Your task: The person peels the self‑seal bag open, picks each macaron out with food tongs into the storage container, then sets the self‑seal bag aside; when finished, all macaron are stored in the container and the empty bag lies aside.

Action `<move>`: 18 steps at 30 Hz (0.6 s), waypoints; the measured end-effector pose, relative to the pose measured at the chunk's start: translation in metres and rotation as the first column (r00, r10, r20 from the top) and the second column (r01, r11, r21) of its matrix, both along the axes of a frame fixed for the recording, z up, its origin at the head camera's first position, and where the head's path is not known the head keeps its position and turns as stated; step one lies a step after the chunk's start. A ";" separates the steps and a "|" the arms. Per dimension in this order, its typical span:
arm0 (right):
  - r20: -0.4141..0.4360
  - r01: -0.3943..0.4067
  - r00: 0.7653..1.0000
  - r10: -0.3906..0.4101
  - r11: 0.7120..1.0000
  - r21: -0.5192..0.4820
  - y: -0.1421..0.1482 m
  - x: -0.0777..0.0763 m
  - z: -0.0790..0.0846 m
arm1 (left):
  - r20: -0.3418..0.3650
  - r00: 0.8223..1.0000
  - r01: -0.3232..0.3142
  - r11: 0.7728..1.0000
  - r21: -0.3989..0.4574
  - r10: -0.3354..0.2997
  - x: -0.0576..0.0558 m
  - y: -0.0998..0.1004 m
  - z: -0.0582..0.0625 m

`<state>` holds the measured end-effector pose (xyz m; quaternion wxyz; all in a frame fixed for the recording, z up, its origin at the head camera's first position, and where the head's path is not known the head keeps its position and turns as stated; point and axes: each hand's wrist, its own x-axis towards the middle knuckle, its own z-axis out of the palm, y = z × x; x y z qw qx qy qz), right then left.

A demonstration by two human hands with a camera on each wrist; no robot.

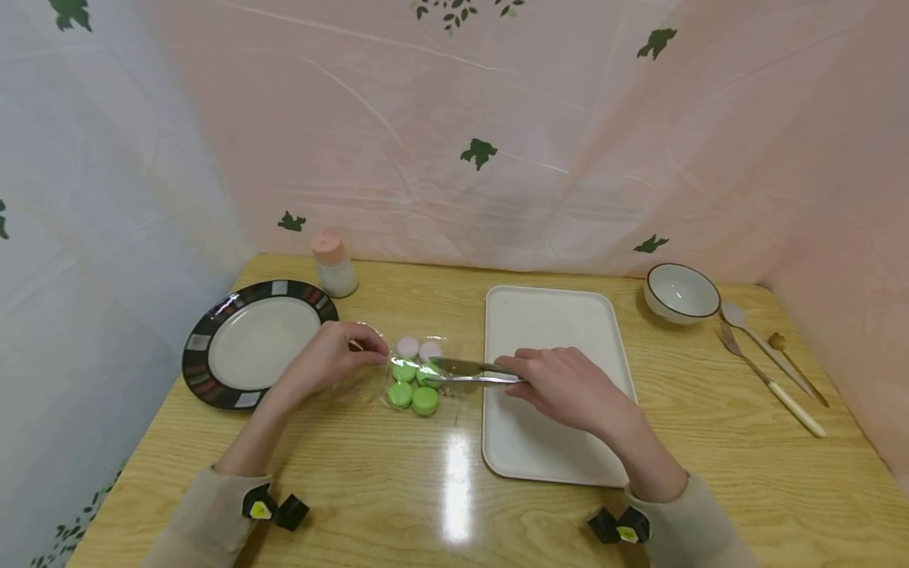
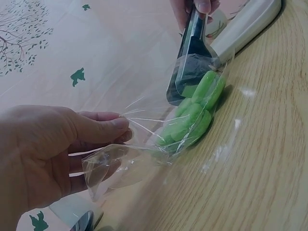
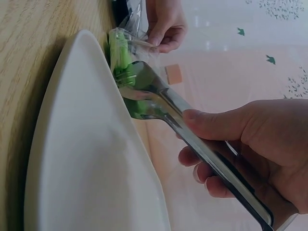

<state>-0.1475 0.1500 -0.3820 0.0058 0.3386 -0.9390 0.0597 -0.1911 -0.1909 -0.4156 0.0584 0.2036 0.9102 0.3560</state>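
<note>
My left hand (image 1: 331, 356) pinches the edge of a clear plastic bag (image 2: 120, 159) between thumb and fingertips. Inside the bag lie several green macarons (image 1: 400, 395) and a couple of pale pink ones (image 1: 408, 347). From the other side, my right hand (image 1: 561, 386) grips metal tongs (image 3: 207, 151), thumb on one arm and fingers curled round the other. The tongs' tips reach in among the macarons at the bag's right side; whether they clasp one is hard to tell. Beneath my right hand lies a white rectangular tray (image 1: 547, 315).
Left of the bag stands a plate with a dark patterned rim (image 1: 201, 343), and behind it a pink-capped shaker (image 1: 335, 272). At the back right are a white bowl (image 1: 682, 294), a fork (image 1: 770, 383), a spoon (image 1: 770, 347) and a thin brown utensil (image 1: 798, 367). Fabric walls border the table.
</note>
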 end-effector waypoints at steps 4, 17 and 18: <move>0.005 0.007 1.000 -0.007 1.000 0.000 0.001 0.001 0.002 | 0.004 1.000 -0.001 1.000 -0.008 0.001 0.000 0.000 0.001; 0.020 0.009 1.000 -0.009 1.000 0.000 0.001 0.002 0.001 | -0.002 1.000 0.006 1.000 -0.012 -0.006 0.000 0.001 -0.002; 0.020 0.009 1.000 -0.009 1.000 -0.001 0.001 0.002 0.002 | -0.003 1.000 0.007 1.000 -0.011 -0.007 0.000 0.001 -0.002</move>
